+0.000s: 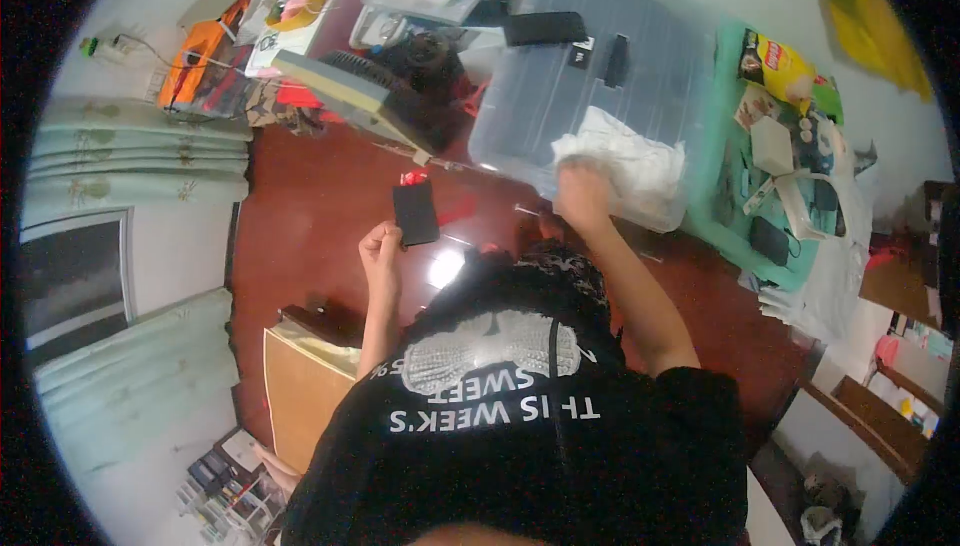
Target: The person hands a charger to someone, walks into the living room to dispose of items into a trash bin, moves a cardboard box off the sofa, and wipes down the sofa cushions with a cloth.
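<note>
My left hand (379,246) pinches a flat black rectangle (416,213) by its lower corner, above the reddish floor. Whether it is a phone, a wallet or a card is not clear. Just past its top edge shows a small red thing (413,178). My right hand (583,196) is closed on the near-left edge of a crumpled white cloth (635,161). That cloth lies on the lid of a large clear plastic storage bin (540,106). Farther back on the same lid rests a black phone-like slab (545,29).
A green table edge (735,236) with a yellow chip bag (783,68) and clutter stands right. A fan-like appliance (350,86) and an orange box (195,61) are at back left. A wooden panel (300,391) stands near left, beside a bare limb (275,466).
</note>
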{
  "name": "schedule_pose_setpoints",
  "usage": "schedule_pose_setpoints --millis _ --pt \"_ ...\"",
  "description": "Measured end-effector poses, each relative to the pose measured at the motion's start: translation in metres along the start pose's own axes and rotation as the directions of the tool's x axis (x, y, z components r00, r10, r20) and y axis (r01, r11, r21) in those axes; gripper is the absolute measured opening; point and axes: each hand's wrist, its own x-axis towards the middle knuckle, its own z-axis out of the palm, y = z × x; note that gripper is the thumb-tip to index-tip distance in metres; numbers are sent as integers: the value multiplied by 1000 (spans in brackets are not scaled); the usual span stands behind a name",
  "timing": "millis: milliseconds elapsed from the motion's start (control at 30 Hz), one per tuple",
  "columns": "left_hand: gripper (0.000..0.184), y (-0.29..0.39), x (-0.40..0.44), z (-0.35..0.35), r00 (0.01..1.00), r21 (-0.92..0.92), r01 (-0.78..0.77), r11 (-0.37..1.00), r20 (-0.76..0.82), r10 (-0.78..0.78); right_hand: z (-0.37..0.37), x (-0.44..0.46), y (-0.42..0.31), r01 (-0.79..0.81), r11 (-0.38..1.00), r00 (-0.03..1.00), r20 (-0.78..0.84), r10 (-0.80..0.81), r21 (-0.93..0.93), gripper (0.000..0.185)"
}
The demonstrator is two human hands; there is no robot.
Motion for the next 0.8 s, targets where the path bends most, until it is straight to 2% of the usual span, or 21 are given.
schedule_pose_setpoints --millis 33,67,133,267,300,333,367,400,433,467,500,533,567,600,633,667,700,733,800 --pt "25 -1 -4 -7 1000 -44 -2 999 -13 2 -3 11 -19 31 995 999 7 -32 92 14" --pt "26 -2 -8 -13 1000 -88 -7 996 -24 5 2 21 -36 38 994 999 4 -39 98 14" --pt "26 -10 -12 -28 999 -96 -12 995 -53 7 12 39 -65 128 983 988 -104 -115 134 16" --pt "25 -6 -18 -46 996 -69 -23 997 -86 17 29 63 -92 119 952 992 -83 -99 281 21" --pt "25 -8 -20 -52 996 -69 -24 997 -83 18 52 68 -88 78 860 990 -140 -7 505 24" --pt "26 -10 -20 -58 994 18 12 1000 -109 -10 51 70 -86 55 713 980 -175 96 699 27" --pt "27 -11 -19 -62 990 103 46 994 -134 -32 47 70 -78 57 716 978 -183 100 696 27" --pt "27 -12 -19 -61 992 97 37 995 -126 -24 42 68 -66 -81 397 982 6 187 914 28" --pt "27 -8 -19 -55 989 7 2 1000 -149 -1 32 64 -60 -218 15 958 211 194 976 29" --pt "27 -6 -19 -51 985 -84 -31 996 -174 16 28 57 -58 -215 21 957 207 203 976 29" --pt "21 -17 -17 -58 994 -169 15 985 -102 -33 25 50 -57 -219 -78 944 232 236 973 27" --pt "21 -20 -12 -56 995 -175 15 984 -95 -32 21 44 -56 -216 -175 929 258 266 960 26" --pt "14 -22 -7 -52 995 -194 -53 980 -96 34 18 42 -54 -213 -169 929 253 271 962 26" --pt "14 -24 -2 -48 990 -213 -118 970 -101 99 15 40 -52 -152 -182 934 201 296 971 30" --pt "14 -14 1 -38 990 -219 -117 969 -104 96 11 39 -49 -94 -194 936 153 317 976 34" --pt "25 4 4 -24 994 -167 -55 984 -103 38 3 37 -47 -38 -206 936 107 334 978 38" --pt "38 15 10 -14 994 -114 5 993 -106 -17 -9 36 -37 -78 20 936 66 345 997 42" --pt "38 10 18 -9 993 -115 3 993 -114 -17 -4 40 -22 -77 21 939 66 337 997 42" --pt "55 -5 38 -2 990 -117 66 991 -117 -80 10 51 10 -200 -79 923 214 319 977 41"
